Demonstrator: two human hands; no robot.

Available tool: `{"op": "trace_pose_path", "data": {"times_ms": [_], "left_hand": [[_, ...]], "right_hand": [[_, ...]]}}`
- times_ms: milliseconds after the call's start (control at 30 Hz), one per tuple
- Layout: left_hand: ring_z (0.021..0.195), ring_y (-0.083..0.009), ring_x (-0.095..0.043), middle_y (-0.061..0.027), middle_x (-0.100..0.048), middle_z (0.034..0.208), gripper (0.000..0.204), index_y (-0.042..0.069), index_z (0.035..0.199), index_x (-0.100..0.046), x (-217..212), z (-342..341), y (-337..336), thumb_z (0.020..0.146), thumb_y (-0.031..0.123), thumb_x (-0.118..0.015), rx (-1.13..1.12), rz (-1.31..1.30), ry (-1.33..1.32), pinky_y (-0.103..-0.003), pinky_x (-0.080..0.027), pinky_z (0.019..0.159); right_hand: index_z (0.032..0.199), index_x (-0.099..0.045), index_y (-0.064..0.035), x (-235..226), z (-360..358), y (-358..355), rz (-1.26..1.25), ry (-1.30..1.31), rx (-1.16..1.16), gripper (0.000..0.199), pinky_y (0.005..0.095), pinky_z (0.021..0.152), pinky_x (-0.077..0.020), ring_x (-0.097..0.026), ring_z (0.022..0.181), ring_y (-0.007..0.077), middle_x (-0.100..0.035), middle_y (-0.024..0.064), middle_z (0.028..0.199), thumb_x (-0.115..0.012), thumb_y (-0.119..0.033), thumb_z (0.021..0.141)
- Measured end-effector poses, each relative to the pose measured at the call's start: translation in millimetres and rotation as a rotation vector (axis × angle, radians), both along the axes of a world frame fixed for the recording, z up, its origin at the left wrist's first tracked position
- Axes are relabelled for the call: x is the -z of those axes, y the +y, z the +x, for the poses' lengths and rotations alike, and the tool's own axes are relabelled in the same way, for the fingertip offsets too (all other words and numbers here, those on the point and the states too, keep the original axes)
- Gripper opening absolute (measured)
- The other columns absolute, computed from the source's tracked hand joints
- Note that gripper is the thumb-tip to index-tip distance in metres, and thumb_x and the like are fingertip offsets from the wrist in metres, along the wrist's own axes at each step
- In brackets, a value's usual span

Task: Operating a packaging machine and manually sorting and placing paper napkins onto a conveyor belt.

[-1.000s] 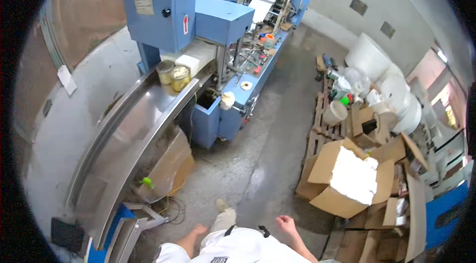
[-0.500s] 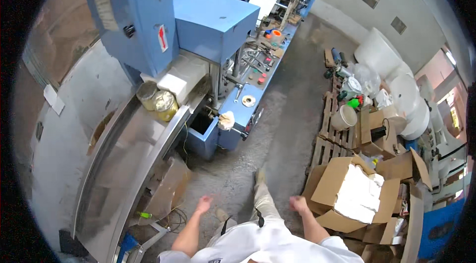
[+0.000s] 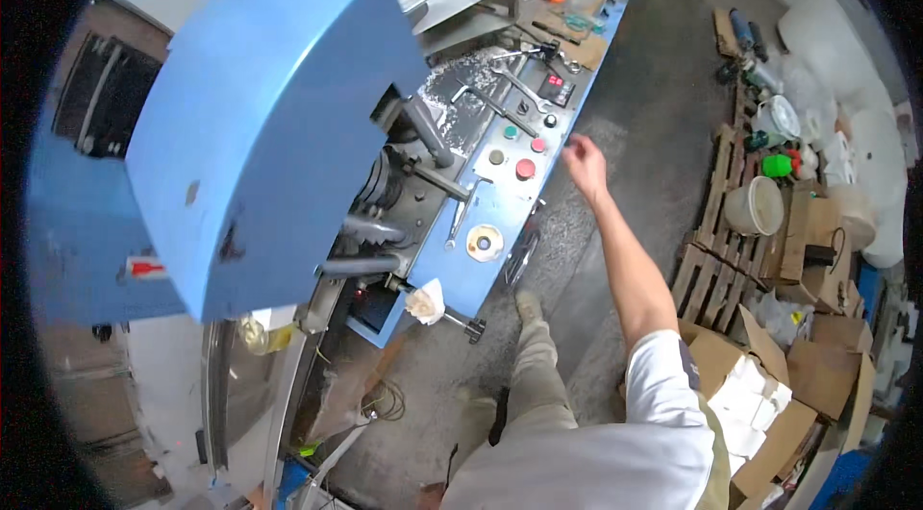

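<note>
View: head only; clock read from the right hand, 12 toward the picture's top.
Right hand: the right hand [image 3: 585, 169] hung just beside the bench edge, fingers loosely bent, nothing seen between them; contact with the bench could not be told.
Left hand: out of sight; its state could not be told.
Panel: the control panel [image 3: 511, 149] lay at 9 o'clock, its red button [image 3: 525, 169] at 9 and small red button [image 3: 538, 145] at 10, both near.
Step in hand: judged as a reach at the panel's side.
Next move: touching a button would have called for a short shift toward 9, across the edge.
Bench edge: the blue bench [image 3: 463, 281] ran from 7 to 12; loose wrench [image 3: 524, 87] at 11, ring [image 3: 485, 243] at 8.
Low side: a crank knob [image 3: 474, 329] jutted out at 7, a likely snag.
Overhead: blue cover [image 3: 260, 145] at 9, beyond the panel, probably limiting reach there.
Room: floor [image 3: 639, 125] opened between bench and wooden pallet [image 3: 707, 270], widest toward 1.
</note>
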State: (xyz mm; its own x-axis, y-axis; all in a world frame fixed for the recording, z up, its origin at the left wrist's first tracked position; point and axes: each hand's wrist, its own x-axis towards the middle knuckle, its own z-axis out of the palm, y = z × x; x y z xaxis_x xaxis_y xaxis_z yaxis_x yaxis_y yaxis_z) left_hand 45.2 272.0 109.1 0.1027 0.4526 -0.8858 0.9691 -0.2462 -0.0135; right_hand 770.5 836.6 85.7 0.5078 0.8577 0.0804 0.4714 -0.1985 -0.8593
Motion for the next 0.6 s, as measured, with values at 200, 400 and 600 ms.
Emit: {"op": "trace_pose_path", "data": {"times_ms": [200, 400, 600], "left_hand": [[0.079, -0.0339, -0.065, -0.0141, -0.067, 0.083, 0.027, 0.006, 0.091, -0.066, -26.6, 63.8, 9.7, 0.08, 0.027, -0.054, -0.22, -0.08, 0.036, -0.048, -0.05, 0.072], [0.081, -0.0336, -0.064, -0.0146, -0.067, 0.086, 0.028, 0.005, 0.094, -0.066, -22.6, 111.0, 24.8, 0.082, 0.028, -0.054, -0.404, -0.098, 0.029, -0.048, -0.049, 0.073], [0.083, -0.0333, -0.064, -0.015, -0.067, 0.088, 0.029, 0.005, 0.096, -0.065, -19.7, 150.8, 29.2, 0.084, 0.029, -0.055, -0.585, -0.107, 0.024, -0.048, -0.049, 0.075]], "right_hand": [[0.124, -0.06, -0.0083, 4.2, 23.1, 66.8, -0.095, -0.138, -0.184, 0.051, 0.042, 0.077, -0.0509, -0.064, 0.082, 0.0336, -0.065, 0.0178, 0.087, -0.068, -0.021, 0.075], [0.109, -0.068, -0.0079, 13.7, 32.9, 75.3, -0.007, -0.199, -0.232, 0.032, 0.0387, 0.075, -0.0515, -0.066, 0.083, 0.0311, -0.067, 0.0176, 0.092, -0.069, -0.02, 0.08], [0.107, -0.069, -0.0066, 15.0, 33.9, 75.3, -0.017, -0.185, -0.213, 0.03, 0.0376, 0.074, -0.0513, -0.066, 0.079, 0.0289, -0.067, 0.0152, 0.089, -0.07, -0.02, 0.079]]}}
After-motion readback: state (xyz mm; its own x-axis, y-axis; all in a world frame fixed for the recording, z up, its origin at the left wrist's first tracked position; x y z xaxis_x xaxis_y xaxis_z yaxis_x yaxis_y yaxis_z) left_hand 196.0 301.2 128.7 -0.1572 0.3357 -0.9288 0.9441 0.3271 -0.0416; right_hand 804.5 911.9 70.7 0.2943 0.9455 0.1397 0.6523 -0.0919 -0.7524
